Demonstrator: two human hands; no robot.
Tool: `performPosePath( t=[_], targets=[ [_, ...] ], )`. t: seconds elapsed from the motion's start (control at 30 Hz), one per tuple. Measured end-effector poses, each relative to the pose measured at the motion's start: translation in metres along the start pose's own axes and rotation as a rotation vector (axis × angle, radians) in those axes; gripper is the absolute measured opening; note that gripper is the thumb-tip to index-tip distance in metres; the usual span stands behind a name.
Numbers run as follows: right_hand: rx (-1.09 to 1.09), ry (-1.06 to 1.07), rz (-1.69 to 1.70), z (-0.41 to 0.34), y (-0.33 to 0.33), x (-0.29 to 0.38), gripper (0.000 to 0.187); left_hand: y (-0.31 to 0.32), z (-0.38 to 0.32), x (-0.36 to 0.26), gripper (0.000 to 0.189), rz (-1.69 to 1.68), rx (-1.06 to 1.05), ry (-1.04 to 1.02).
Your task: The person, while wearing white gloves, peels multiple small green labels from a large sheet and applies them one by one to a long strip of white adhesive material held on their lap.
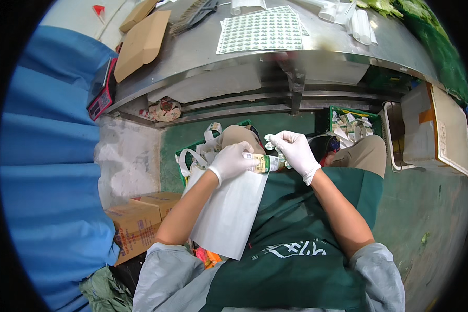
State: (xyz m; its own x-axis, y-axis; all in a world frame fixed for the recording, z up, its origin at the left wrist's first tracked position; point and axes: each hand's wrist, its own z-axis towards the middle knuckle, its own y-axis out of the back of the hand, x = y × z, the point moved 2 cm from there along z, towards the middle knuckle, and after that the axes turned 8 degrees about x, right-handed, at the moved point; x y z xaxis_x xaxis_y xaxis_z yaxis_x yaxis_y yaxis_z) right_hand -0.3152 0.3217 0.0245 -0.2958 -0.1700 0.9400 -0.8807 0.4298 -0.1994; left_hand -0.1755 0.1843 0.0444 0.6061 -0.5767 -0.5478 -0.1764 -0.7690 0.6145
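Note:
White gloves cover both hands. My left hand [234, 159] grips a printed paper band [263, 163] by its left end, over my lap. Just right of the band, my right hand [292, 150] pinches a strip of small round stickers [270, 142] that hangs down to the band's right end. A white sheet [230, 214] lies across my thigh below the left hand. Beyond the left hand, a green crate [182, 176] holds pale looped bands [191, 158]. Another green crate [378, 121], full of printed bands or labels, stands by my right knee.
A steel table [195, 54] stands ahead, with sticker sheets [261, 31], an open cardboard box [142, 43], a brush [193, 15] and clear plastic rolls [362, 27]. A scale [103, 89] is at its left end. Cardboard cartons [136, 222] stand at left, a white foam box [436, 124] at right.

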Motion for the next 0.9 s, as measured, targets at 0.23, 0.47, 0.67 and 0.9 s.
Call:
performPosePath(
  t=[0.23, 0.47, 0.67, 0.9],
  targets=[
    [-0.019, 0.023, -0.056, 0.000, 0.006, -0.016, 0.024, 0.025, -0.027, 0.054, 0.020, -0.496, -0.216, 0.118],
    [0.047, -0.206, 0.357, 0.006, -0.045, -0.038, 0.021, 0.005, -0.049, 0.096, 0.017, -0.703, 0.277, 0.113],
    [-0.021, 0.005, 0.283, 0.046, -0.036, -0.025, 0.020, 0.010, -0.022, 0.086, 0.011, -1.118, 0.166, -0.047],
    [-0.022, 0.016, -0.007, 0.037, -0.024, 0.009, 0.024, 0.002, 0.027, 0.090, 0.023, -1.594, 0.263, -0.152]
  ],
)
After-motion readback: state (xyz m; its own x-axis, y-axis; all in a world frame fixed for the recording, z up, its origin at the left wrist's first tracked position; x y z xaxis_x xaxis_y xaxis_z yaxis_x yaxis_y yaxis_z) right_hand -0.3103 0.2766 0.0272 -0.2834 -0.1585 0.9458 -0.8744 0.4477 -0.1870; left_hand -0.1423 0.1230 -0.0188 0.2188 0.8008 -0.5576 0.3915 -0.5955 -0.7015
